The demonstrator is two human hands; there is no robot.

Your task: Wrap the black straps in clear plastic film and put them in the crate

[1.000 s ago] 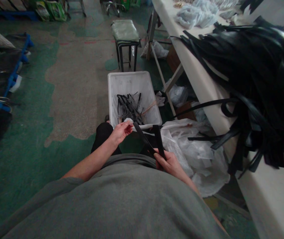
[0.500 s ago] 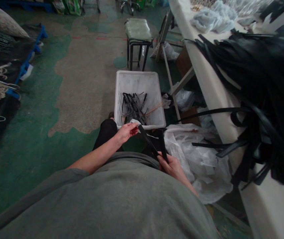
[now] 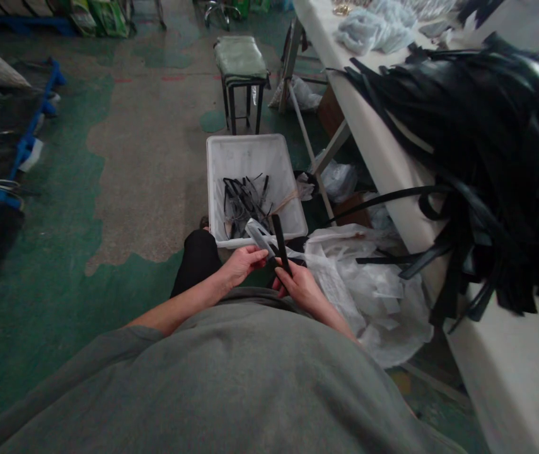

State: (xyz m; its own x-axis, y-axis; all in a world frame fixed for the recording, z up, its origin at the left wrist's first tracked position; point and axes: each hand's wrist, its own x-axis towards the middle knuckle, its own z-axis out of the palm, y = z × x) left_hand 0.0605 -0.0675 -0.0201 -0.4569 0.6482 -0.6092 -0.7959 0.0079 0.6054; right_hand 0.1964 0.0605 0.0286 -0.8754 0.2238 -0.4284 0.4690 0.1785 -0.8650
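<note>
Extending up-frame at centre, the black strip (image 3: 280,236) ran lengthwise from the right hand (image 3: 297,282), fingers closed on it; the left hand (image 3: 244,265), just left, pinched a pale strip (image 3: 257,236) slanting upper-left.

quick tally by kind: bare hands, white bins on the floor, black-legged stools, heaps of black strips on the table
Hands: 2, left hand and right hand
White bin: 1
Black-legged stool: 1
Heap of black strips: 1
Total: 5
</note>
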